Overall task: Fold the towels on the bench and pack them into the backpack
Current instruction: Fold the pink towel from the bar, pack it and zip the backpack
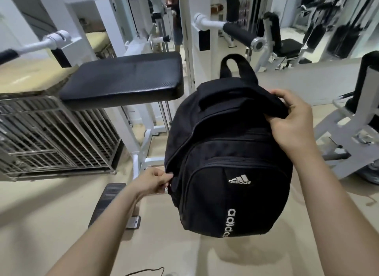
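Right hand (pixel 295 121) is gripping the backpack (pixel 227 162) top, holding it in the air. Left hand (pixel 156 181) is pinching its side zipper; the pull is hidden. Bag contents can't be seen.

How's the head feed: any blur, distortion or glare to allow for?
Head view: wide-angle bowing curves the frame edges; far machines are soft; the backpack is sharp, logo readable, casting a soft shadow on the floor; no strong glare.
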Demonstrator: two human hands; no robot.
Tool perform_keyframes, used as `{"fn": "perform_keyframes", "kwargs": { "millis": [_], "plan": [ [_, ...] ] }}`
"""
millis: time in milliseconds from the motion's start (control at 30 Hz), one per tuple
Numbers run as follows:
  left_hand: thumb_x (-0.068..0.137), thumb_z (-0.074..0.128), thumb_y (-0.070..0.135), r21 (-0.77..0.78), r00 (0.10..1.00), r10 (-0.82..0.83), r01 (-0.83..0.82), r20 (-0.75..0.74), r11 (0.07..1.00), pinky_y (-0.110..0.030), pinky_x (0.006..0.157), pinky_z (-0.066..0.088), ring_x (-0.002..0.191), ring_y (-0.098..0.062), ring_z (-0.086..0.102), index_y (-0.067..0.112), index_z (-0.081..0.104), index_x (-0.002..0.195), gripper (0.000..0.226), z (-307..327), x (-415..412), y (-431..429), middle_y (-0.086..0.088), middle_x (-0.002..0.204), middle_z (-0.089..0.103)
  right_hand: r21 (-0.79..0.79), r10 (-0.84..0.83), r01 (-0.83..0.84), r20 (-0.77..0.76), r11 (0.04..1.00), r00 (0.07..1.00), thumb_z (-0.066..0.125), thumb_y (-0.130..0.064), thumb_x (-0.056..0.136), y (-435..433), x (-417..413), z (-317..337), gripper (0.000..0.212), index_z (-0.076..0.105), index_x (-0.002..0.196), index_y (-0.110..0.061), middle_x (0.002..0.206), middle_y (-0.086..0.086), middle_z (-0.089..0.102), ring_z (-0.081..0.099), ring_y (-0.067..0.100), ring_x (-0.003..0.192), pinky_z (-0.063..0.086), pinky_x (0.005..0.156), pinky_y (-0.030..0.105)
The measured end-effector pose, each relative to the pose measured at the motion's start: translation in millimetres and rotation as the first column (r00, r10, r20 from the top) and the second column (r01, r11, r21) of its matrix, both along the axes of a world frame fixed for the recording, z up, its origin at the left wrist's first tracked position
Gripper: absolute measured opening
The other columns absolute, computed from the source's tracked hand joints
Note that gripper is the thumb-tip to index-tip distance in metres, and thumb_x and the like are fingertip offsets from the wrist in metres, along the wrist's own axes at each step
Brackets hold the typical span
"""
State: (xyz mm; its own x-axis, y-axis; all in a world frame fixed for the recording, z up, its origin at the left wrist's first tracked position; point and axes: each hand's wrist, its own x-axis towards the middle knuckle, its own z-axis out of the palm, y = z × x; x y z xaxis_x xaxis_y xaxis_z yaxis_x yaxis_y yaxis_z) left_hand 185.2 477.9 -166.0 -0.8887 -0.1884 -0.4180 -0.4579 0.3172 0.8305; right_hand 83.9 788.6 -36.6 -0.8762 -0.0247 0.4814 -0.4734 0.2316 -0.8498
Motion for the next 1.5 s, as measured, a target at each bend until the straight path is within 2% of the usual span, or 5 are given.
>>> {"fn": "perform_keyframes", "kwargs": {
  "millis": [500, 767, 1000, 1367, 1500],
  "plan": [
    [0.096, 0.046, 0.041, -0.602, 0.844, -0.213, -0.153, -0.492, 0.784, -0.032, 0.057, 0.039, 0.054, -0.017, 0.052, 0.008, 0.057, 0.064, 0.047, 195, -12, 106, 0.002, 0.048, 0.047, 0.134, 0.380, -0.395, 0.127, 0.909, 0.916, 0.065, 0.012, 0.078, -54, -7, -4, 0.051, 0.066, 0.108, -0.029, 0.096, -0.014, 0.071, 0.064, -0.002, 0.094, 0.047, 0.085, 0.016],
    [0.095, 0.052, 0.032, 0.008, 0.892, 0.106, -0.114, -0.440, 0.993, -0.028, 0.051, 0.019, 0.051, -0.017, 0.024, 0.017, 0.047, 0.052, 0.045, 172, -11, 49, -0.006, 0.058, 0.033, 0.710, 0.040, 0.032, -0.085, 0.704, 0.996, 0.064, -0.039, 0.071, -99, 24, 19, 0.072, 0.035, 0.137, -0.047, 0.125, -0.001, 0.039, 0.037, 0.022, 0.117, 0.036, 0.101, 0.044],
    [0.078, 0.053, 0.030, -0.012, 0.872, 0.132, -0.156, -0.472, 0.988, -0.039, 0.058, 0.024, 0.059, -0.021, 0.028, 0.016, 0.043, 0.053, 0.031, 174, -25, 48, -0.006, 0.058, 0.031, 0.411, 0.063, 0.070, -0.302, 0.909, 0.951, 0.071, -0.026, 0.074, -148, 51, 7, 0.037, 0.068, 0.108, -0.013, 0.096, 0.001, 0.063, 0.059, 0.022, 0.087, 0.050, 0.076, 0.035],
    [0.094, 0.036, 0.035, -0.689, 0.844, -0.309, -0.095, -0.439, 0.718, -0.035, 0.066, 0.040, 0.078, -0.025, 0.052, 0.015, 0.045, 0.063, 0.037, 197, -32, 49, 0.001, 0.070, 0.054, 0.189, -0.131, 0.200, -0.326, 0.961, 0.936, 0.053, -0.019, 0.081, -160, 43, -3, 0.018, 0.067, 0.079, -0.007, 0.067, -0.005, 0.050, 0.039, 0.009, 0.060, 0.028, 0.055, 0.014],
    [0.087, 0.044, 0.053, -0.249, 0.780, -0.388, 0.301, -0.492, 0.921, -0.033, 0.078, 0.046, 0.079, -0.012, 0.053, 0.021, 0.055, 0.083, 0.033, 173, -21, 12, 0.010, 0.078, 0.055, 0.180, -0.129, 0.198, -0.338, 0.964, 0.932, 0.059, -0.014, 0.083, -170, 45, -8, 0.012, 0.067, 0.083, -0.006, 0.071, -0.002, 0.056, 0.046, 0.012, 0.062, 0.035, 0.058, 0.015]
  ]
}}
